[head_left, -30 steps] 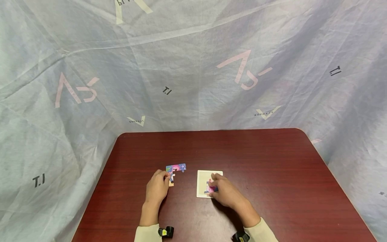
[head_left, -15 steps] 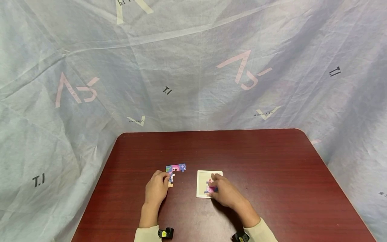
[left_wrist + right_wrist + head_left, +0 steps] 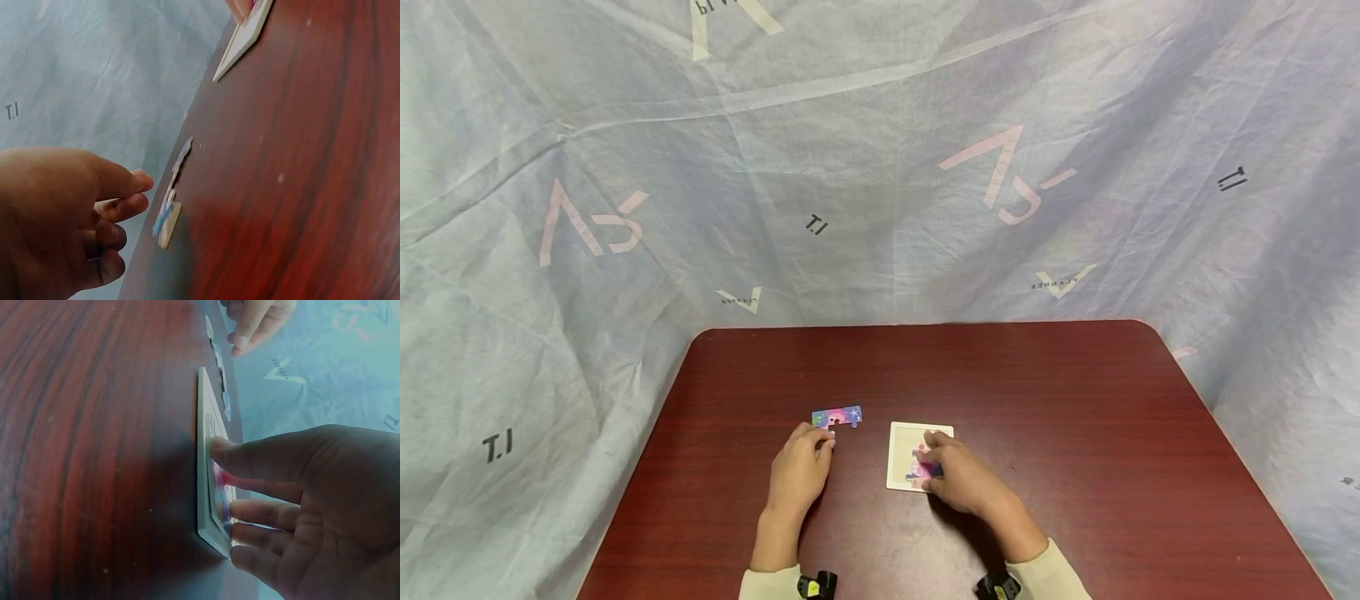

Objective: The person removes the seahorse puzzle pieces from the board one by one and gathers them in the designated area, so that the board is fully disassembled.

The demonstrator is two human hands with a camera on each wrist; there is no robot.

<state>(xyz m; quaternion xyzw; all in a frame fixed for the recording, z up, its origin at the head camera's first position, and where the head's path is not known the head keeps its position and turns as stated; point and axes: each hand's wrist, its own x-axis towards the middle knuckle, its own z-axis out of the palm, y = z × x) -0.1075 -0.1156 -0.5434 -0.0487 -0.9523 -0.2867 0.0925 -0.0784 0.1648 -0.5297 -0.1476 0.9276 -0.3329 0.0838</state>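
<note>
In the head view my left hand (image 3: 799, 473) is over the left-hand jigsaw pieces (image 3: 837, 416), hiding the lower ones. The left wrist view shows its fingers loosely curled, nothing between them, beside the joined pieces (image 3: 165, 215), which lie flat on the table. My right hand (image 3: 961, 477) rests over a shallow cream puzzle tray (image 3: 901, 457). Its fingers are spread on pink and blue jigsaw pieces (image 3: 917, 469) in the tray's right part, partly hidden by the hand. In the right wrist view the thumb (image 3: 224, 452) touches the pieces at the near side.
The dark red-brown wooden table (image 3: 1075, 417) stretches beyond both hands, with rounded far corners. Grey printed cloth (image 3: 880, 167) hangs behind it and at both sides. A black wrist camera (image 3: 817, 585) sits on the left wrist, another black camera (image 3: 997, 585) on the right.
The left hand has moved slightly right and now covers the lower jigsaw pieces that showed beside its fingertips before. The right hand and the tray stay nearly where they were.
</note>
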